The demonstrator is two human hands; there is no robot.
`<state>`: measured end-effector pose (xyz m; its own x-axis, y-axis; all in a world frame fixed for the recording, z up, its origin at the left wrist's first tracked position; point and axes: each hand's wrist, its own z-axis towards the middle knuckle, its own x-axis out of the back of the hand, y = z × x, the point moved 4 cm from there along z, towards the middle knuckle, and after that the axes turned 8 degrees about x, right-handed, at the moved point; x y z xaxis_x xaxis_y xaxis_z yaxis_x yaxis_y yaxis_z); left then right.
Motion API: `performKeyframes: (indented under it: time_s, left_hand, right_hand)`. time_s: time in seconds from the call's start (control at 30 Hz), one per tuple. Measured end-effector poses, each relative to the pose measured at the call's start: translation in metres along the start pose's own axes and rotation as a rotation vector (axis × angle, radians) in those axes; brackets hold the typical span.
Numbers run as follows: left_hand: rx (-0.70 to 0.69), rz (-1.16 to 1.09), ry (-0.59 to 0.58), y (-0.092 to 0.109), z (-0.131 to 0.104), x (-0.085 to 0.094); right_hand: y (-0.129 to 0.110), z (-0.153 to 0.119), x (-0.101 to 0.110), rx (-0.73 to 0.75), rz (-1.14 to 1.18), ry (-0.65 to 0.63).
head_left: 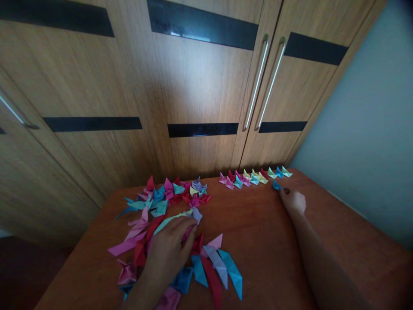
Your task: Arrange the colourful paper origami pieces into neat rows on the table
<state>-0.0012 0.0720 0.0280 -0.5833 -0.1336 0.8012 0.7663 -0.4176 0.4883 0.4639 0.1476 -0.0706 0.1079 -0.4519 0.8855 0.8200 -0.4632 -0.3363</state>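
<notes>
My right hand [293, 202] reaches across the table to the back right, its fingers closed on a small blue origami boat [276, 185] just in front of a row of similar boats. Over a loose heap of folded paper on the left, my left hand [171, 247] has its fingers curled in, and what they grip is hidden. A lilac folded paper [196, 215] shows just past its fingertips, and some magenta paper shows near the thumb. Around it lie a red paper strip [211, 280], a light blue folded strip [232, 273] and a pink folded piece [127, 272].
Boats in pink, yellow, red and blue form a row [247, 177] along the table's back edge. Further left is a crowded cluster of folded papers [176, 191]. The reddish-brown table [258, 254] meets a wooden wardrobe [200, 86] behind and a pale wall [364, 142] at right.
</notes>
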Motion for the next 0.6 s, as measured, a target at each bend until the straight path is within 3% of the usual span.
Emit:
performKeyframes:
  time_s: [0.2,0.6]
  left_hand:
    - [-0.026,-0.013,0.028,0.003,-0.001,0.002]
    - [-0.049,-0.007,0.045,-0.001,-0.003,0.0]
  right_hand:
    - [-0.016,0.02,-0.013,0.023,-0.082,-0.097]
    - [-0.024,0.033,-0.016,0.045,-0.108,-0.153]
